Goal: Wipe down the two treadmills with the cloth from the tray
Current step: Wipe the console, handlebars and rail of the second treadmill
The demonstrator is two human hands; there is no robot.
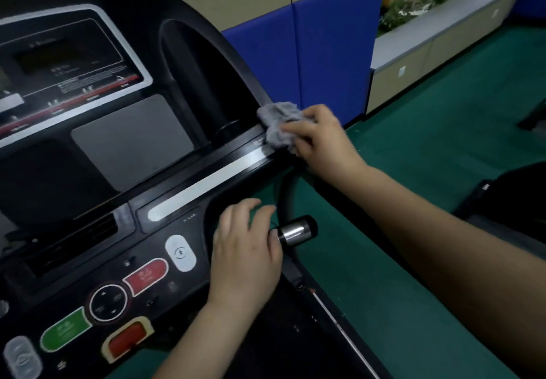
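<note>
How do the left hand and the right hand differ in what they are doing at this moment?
The right hand grips the grey cloth at the console's far right edge; the left hand holds nothing. The right hand's fingers curl round the cloth; the left hand's lie relaxed near the metal grip. Both hands are bare.

A green carpeted floor (413, 171) fills the right and lower right of the frame. On it stand the black treadmill (189, 154) at left, blue padded wall panels (325, 53) at upper centre, and a long grey-topped planter cabinet (443, 32) at upper right.
</note>
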